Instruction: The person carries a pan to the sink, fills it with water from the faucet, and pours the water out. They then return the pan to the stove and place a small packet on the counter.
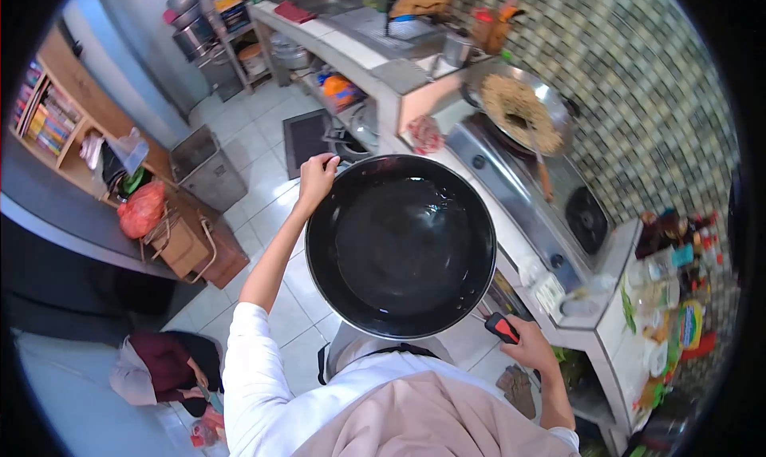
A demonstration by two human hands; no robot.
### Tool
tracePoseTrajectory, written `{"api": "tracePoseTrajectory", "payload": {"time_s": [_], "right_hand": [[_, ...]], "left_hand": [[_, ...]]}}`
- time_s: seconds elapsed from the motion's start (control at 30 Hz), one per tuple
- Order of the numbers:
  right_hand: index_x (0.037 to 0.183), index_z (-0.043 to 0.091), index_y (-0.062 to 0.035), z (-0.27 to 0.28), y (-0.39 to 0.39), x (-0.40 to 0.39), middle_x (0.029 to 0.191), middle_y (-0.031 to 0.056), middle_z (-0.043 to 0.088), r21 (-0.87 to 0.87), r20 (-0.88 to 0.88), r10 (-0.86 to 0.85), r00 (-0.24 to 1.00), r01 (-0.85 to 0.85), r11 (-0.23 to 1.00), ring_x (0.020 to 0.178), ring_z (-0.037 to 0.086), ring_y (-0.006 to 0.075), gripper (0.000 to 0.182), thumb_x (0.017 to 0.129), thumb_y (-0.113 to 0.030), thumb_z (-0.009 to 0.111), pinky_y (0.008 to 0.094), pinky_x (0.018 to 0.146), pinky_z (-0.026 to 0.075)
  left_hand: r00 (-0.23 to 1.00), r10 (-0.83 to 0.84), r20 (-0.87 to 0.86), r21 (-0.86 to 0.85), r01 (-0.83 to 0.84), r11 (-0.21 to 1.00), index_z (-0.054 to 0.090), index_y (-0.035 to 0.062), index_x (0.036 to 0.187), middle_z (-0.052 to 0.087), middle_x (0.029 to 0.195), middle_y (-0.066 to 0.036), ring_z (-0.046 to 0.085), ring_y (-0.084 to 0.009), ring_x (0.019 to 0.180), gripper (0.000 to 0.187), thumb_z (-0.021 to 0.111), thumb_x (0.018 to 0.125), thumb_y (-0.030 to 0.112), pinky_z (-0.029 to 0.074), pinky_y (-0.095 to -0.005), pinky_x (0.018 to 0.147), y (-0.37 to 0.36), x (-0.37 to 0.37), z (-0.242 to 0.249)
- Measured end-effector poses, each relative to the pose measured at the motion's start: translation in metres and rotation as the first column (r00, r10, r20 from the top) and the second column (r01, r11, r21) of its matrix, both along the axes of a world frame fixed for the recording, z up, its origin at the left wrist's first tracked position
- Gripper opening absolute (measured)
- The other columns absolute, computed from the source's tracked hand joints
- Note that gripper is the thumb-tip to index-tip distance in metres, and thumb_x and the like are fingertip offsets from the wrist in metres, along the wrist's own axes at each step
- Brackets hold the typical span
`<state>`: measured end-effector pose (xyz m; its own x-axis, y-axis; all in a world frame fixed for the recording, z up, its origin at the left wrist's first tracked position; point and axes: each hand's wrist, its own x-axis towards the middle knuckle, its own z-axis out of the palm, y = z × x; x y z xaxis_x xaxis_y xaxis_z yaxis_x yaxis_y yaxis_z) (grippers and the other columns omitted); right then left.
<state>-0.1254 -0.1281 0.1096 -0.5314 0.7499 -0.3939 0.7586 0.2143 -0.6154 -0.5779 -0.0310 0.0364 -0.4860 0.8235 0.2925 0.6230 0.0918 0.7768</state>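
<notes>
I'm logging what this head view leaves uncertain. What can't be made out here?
- Head view: the black wok hides the counter and floor beneath it.
- The left hand covers the far rim handle.
- The right hand wraps the red-and-black handle; its join to the wok is hidden.
- Bottles at right: labels too small and blurred.

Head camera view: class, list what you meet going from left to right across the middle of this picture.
Red bag → left hand on the wok's far rim → black wok → right hand on its red-and-black handle → bottles on the counter.
</notes>
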Motion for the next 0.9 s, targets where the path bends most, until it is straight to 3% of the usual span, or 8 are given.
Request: {"api": "tracePoseTrajectory", "payload": {"time_s": [0.13,0.3,0.43,0.63,0.73,0.87,0.9], "right_hand": [[0.091,0.049,-0.0003,-0.006,0.042,-0.081,0.065,0.0202,0.050,-0.026,0.026,0.039,0.999,-0.038,0.999,0.062,0.051,0.0339,0.037,0.057,-0.010,0.060,0.0362,0.057,0.039],[0.079,0.046,0.0004,-0.008,0.107,-0.182,0.062,0.0209,0.049,0.004,-0.024,0.120,0.993,-0.120,0.993,0.059,0.048,0.0367,0.027,0.057,-0.009,0.059,0.0373,0.054,0.037],[0.079,0.047,0.0005,-0.013,0.166,-0.266,0.061,0.0210,0.049,0.037,-0.053,0.183,0.982,-0.181,0.983,0.058,0.048,0.0372,0.027,0.057,-0.009,0.059,0.0372,0.053,0.037],[0.085,0.049,0.0008,-0.011,0.269,-0.395,0.064,0.0217,0.051,-0.087,0.003,0.278,0.961,-0.277,0.957,0.060,0.052,0.0366,0.031,0.058,-0.008,0.059,0.0360,0.055,0.040],[0.086,0.049,0.0005,-0.018,0.324,-0.448,0.063,0.0210,0.052,0.088,-0.076,0.390,0.918,-0.383,0.920,0.059,0.052,0.0363,0.030,0.058,-0.008,0.058,0.0367,0.055,0.040],[0.087,0.050,0.0002,-0.012,0.391,-0.517,0.066,0.0207,0.053,0.015,-0.033,0.361,0.932,-0.361,0.933,0.063,0.052,0.0356,0.033,0.058,-0.010,0.059,0.0375,0.056,0.040],[0.087,0.049,0.0005,-0.007,0.408,-0.535,0.067,0.0212,0.052,-0.111,0.039,0.311,0.950,-0.305,0.946,0.065,0.052,0.0351,0.033,0.058,-0.010,0.059,0.0377,0.057,0.040]], "left_hand": [[0.995,0.087,-0.044,-0.024,-0.089,0.996,0.061,-0.0006,0.081,0.058,0.065,-0.018,0.058,-0.0312,0.063,0.023,0.051,0.077,0.020,0.044,-0.0361,0.060,0.011,-0.092,-0.008],[0.979,0.187,-0.075,-0.017,-0.189,0.982,0.061,-0.0003,0.082,0.059,0.065,-0.017,0.059,-0.0296,0.063,0.023,0.052,0.077,0.020,0.044,-0.0353,0.060,0.037,-0.195,-0.011],[0.959,0.275,-0.075,-0.067,-0.280,0.958,0.061,-0.0007,0.083,0.060,0.064,-0.015,0.060,-0.0254,0.061,0.023,0.052,0.077,0.020,0.044,-0.0333,0.059,0.060,-0.274,-0.004],[0.926,0.369,-0.072,-0.023,-0.372,0.928,0.061,-0.0012,0.082,0.060,0.063,-0.014,0.060,-0.0223,0.059,0.023,0.053,0.078,0.020,0.044,-0.0313,0.057,0.101,-0.398,-0.007],[0.910,0.393,-0.129,-0.029,-0.400,0.916,0.061,-0.0011,0.083,0.059,0.062,-0.014,0.060,-0.0240,0.058,0.024,0.053,0.078,0.021,0.044,-0.0318,0.056,0.144,-0.457,0.001],[0.890,0.444,-0.107,0.045,-0.441,0.896,0.061,-0.0009,0.081,0.059,0.062,-0.016,0.059,-0.0256,0.058,0.025,0.052,0.078,0.022,0.044,-0.0322,0.056,0.201,-0.521,-0.007],[0.894,0.433,-0.116,-0.001,-0.437,0.900,0.061,-0.0011,0.081,0.059,0.062,-0.015,0.059,-0.0256,0.058,0.025,0.052,0.078,0.022,0.044,-0.0324,0.056,0.218,-0.537,-0.009]]}}
